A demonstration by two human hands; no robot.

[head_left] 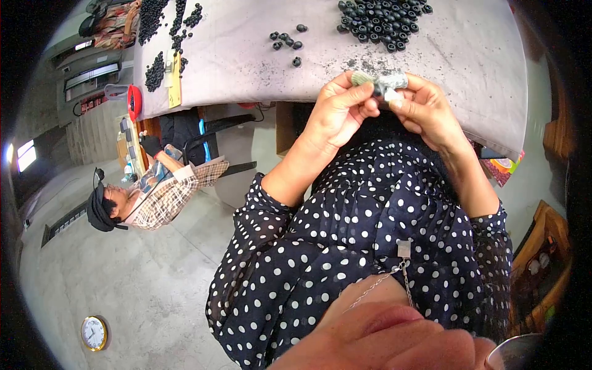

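Note:
My left hand (340, 106) and my right hand (425, 108) meet at the near edge of a grey cloth-covered table (246, 68). Together they pinch a small grey-green pad or cloth (382, 81) with a dark round piece tucked between the fingers. The left fingers close on its left end, the right fingers on its right end. A pile of small black round parts (382, 21) lies just beyond my hands. A few loose black parts (287, 42) lie further left.
More black parts (157, 37) are heaped at the table's left end, beside a yellow strip (176, 83). Another person in a plaid shirt (166, 191) sits at the left near a red round object (134, 102). A wall clock (94, 333) appears low left.

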